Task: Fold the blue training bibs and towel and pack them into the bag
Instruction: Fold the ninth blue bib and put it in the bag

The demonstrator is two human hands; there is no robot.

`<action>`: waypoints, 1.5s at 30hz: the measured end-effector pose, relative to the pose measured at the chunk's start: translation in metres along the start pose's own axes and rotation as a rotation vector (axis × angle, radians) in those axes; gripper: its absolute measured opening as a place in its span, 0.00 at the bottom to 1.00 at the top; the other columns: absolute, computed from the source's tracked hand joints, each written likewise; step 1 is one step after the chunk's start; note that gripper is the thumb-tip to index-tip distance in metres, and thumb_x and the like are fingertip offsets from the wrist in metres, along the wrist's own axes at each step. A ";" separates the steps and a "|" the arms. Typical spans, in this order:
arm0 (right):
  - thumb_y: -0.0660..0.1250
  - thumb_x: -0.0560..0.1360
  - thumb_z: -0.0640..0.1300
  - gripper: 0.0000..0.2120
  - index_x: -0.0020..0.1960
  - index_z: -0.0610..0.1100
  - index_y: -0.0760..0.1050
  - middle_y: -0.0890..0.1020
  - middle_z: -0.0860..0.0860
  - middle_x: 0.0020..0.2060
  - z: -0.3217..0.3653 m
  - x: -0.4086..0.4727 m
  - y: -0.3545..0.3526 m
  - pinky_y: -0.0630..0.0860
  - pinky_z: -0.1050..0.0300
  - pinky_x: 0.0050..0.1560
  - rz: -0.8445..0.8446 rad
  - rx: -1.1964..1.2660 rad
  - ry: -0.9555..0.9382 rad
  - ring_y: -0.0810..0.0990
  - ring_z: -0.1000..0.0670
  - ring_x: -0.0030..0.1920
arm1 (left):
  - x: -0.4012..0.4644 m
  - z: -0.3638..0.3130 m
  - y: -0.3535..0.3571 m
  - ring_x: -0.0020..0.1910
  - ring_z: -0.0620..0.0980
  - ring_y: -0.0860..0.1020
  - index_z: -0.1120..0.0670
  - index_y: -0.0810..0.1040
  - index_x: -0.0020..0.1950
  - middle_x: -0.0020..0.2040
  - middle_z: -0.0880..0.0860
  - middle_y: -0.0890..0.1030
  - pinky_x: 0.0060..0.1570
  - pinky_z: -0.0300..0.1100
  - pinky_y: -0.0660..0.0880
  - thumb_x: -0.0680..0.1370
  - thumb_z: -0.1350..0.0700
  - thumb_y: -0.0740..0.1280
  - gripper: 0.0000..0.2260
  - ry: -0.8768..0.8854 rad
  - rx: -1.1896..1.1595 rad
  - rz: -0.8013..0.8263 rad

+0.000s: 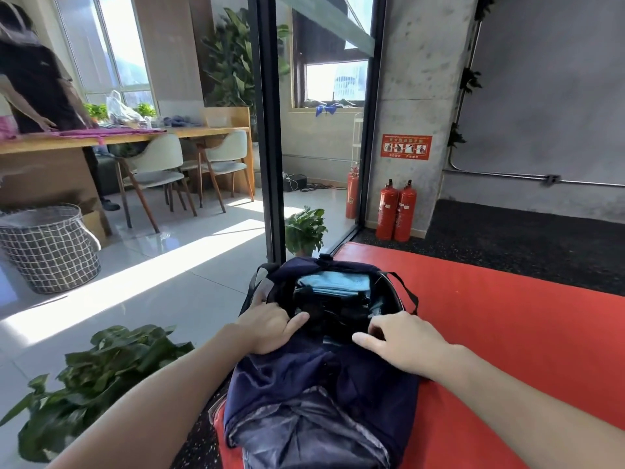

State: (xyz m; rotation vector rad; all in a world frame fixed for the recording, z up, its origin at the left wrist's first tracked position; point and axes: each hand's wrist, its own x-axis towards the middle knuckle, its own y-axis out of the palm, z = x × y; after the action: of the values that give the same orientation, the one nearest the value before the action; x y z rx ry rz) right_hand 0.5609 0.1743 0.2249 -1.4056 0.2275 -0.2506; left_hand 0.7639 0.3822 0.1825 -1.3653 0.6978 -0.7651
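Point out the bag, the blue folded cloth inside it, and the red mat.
bag (304, 377): head view, dark blue top fabric.
blue folded cloth (333, 282): head view, top fold.
red mat (507, 333): head view, bare surface.
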 end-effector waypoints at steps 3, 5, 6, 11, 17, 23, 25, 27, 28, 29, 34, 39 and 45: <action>0.65 0.73 0.70 0.24 0.49 0.49 0.79 0.79 0.53 0.36 -0.007 -0.006 -0.003 0.79 0.53 0.47 0.134 0.081 -0.004 0.79 0.50 0.38 | -0.011 -0.010 -0.026 0.38 0.52 0.75 0.58 0.76 0.32 0.33 0.53 0.77 0.65 0.52 0.61 0.81 0.36 0.33 0.41 0.016 0.040 -0.262; 0.68 0.70 0.71 0.27 0.45 0.47 0.79 0.81 0.50 0.38 -0.013 -0.008 -0.012 0.77 0.52 0.45 0.114 0.161 -0.010 0.79 0.50 0.40 | -0.017 -0.012 -0.050 0.32 0.50 0.72 0.57 0.75 0.31 0.30 0.50 0.75 0.59 0.49 0.64 0.80 0.36 0.30 0.42 0.026 0.118 -0.383; 0.68 0.70 0.72 0.27 0.43 0.47 0.79 0.81 0.50 0.37 -0.014 -0.008 -0.022 0.76 0.53 0.44 0.067 0.203 -0.014 0.79 0.51 0.40 | -0.019 -0.011 -0.064 0.30 0.49 0.70 0.56 0.74 0.30 0.28 0.49 0.74 0.58 0.48 0.64 0.81 0.37 0.29 0.42 0.029 0.151 -0.406; 0.71 0.66 0.72 0.27 0.40 0.47 0.80 0.81 0.53 0.36 0.003 0.006 -0.108 0.73 0.54 0.42 -0.306 0.340 -0.079 0.80 0.50 0.42 | -0.010 -0.003 -0.177 0.36 0.57 0.78 0.58 0.73 0.28 0.28 0.56 0.77 0.61 0.50 0.68 0.80 0.36 0.32 0.41 -0.044 0.191 -0.558; 0.72 0.67 0.70 0.33 0.36 0.37 0.81 0.83 0.43 0.34 0.028 0.038 -0.199 0.74 0.52 0.42 -0.579 0.420 -0.039 0.81 0.46 0.40 | 0.010 -0.010 -0.284 0.50 0.65 0.78 0.69 0.81 0.45 0.44 0.69 0.80 0.53 0.52 0.70 0.86 0.42 0.47 0.35 -0.243 -0.104 -0.739; 0.75 0.67 0.67 0.28 0.34 0.41 0.79 0.79 0.54 0.30 0.035 0.040 -0.240 0.64 0.65 0.30 -0.700 0.552 -0.083 0.74 0.58 0.32 | 0.029 0.000 -0.335 0.46 0.65 0.79 0.68 0.79 0.40 0.36 0.63 0.78 0.48 0.51 0.71 0.84 0.38 0.47 0.37 -0.278 -0.289 -0.836; 0.75 0.67 0.67 0.26 0.36 0.43 0.79 0.81 0.55 0.32 0.036 0.039 -0.247 0.66 0.63 0.33 -0.705 0.572 -0.076 0.76 0.60 0.35 | 0.027 -0.001 -0.343 0.41 0.61 0.74 0.65 0.78 0.41 0.34 0.57 0.73 0.44 0.49 0.68 0.84 0.38 0.47 0.35 -0.330 -0.266 -0.839; 0.75 0.67 0.67 0.25 0.37 0.44 0.79 0.81 0.54 0.33 0.035 0.040 -0.251 0.67 0.61 0.35 -0.707 0.574 -0.083 0.76 0.59 0.37 | 0.025 -0.001 -0.345 0.39 0.57 0.71 0.65 0.81 0.44 0.38 0.59 0.75 0.42 0.48 0.67 0.83 0.36 0.45 0.37 -0.370 -0.183 -0.839; 0.75 0.67 0.67 0.25 0.37 0.43 0.79 0.80 0.54 0.33 0.035 0.040 -0.253 0.67 0.61 0.35 -0.710 0.566 -0.089 0.76 0.58 0.37 | 0.024 0.000 -0.343 0.38 0.57 0.72 0.64 0.82 0.44 0.39 0.60 0.77 0.42 0.48 0.68 0.83 0.36 0.44 0.38 -0.377 -0.154 -0.843; 0.74 0.68 0.67 0.25 0.37 0.43 0.79 0.80 0.54 0.33 0.034 0.042 -0.254 0.66 0.62 0.35 -0.716 0.556 -0.090 0.76 0.58 0.37 | 0.025 0.001 -0.341 0.38 0.58 0.74 0.64 0.82 0.42 0.38 0.60 0.77 0.41 0.48 0.68 0.83 0.35 0.44 0.39 -0.377 -0.131 -0.848; 0.74 0.66 0.68 0.27 0.34 0.44 0.75 0.80 0.52 0.32 0.025 0.061 -0.254 0.67 0.58 0.36 -0.758 0.531 -0.082 0.76 0.54 0.36 | 0.037 0.005 -0.335 0.37 0.59 0.76 0.64 0.81 0.39 0.35 0.58 0.76 0.40 0.50 0.72 0.83 0.35 0.44 0.39 -0.372 -0.127 -0.861; 0.75 0.67 0.67 0.26 0.33 0.46 0.71 0.78 0.53 0.30 0.018 0.071 -0.277 0.66 0.58 0.35 -0.837 0.525 -0.058 0.75 0.55 0.34 | 0.069 0.015 -0.349 0.33 0.59 0.78 0.62 0.77 0.31 0.31 0.59 0.78 0.40 0.54 0.78 0.77 0.29 0.40 0.43 -0.288 -0.251 -0.927; 0.70 0.73 0.66 0.27 0.33 0.43 0.75 0.77 0.53 0.27 0.028 0.043 -0.271 0.69 0.60 0.36 -0.906 0.505 -0.154 0.74 0.56 0.32 | 0.071 0.024 -0.351 0.29 0.60 0.74 0.65 0.70 0.27 0.26 0.62 0.73 0.36 0.53 0.70 0.81 0.34 0.46 0.40 -0.090 -0.465 -1.039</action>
State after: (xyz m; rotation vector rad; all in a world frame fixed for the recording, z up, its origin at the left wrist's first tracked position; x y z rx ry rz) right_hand 0.5997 0.1478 0.4970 -0.9343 -0.5890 -0.8727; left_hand 0.8001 0.3219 0.5345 -2.2049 0.0247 -1.3846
